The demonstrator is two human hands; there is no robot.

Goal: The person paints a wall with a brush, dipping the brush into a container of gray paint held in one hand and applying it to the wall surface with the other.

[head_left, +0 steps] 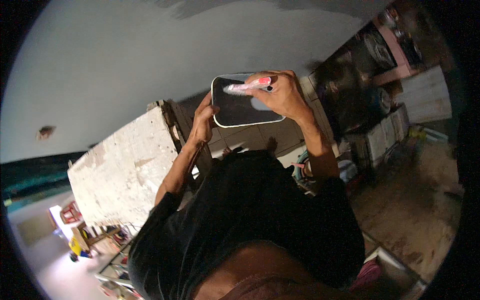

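Note:
A rounded rectangular tub [240,112] with a pale rim and a dark grey inside is held up in front of my chest. My left hand [204,120] grips its left side, thumb over the rim and fingers behind. My right hand [286,97] is closed around a paintbrush [247,86] with a red and pinkish handle. The brush's whitish tip points left over the tub's opening; whether it touches the inside I cannot tell. A lighter grey patch shows in the tub beside my right hand, which hides part of the far right rim.
A grey wall [125,65] rises ahead, darker in patches at the top. At left stands a paint-spattered white board [125,165]. Floor tiles [245,137] lie below the tub. Cluttered dark shelving [375,55] stands right. A person in yellow [76,247] is far off at lower left.

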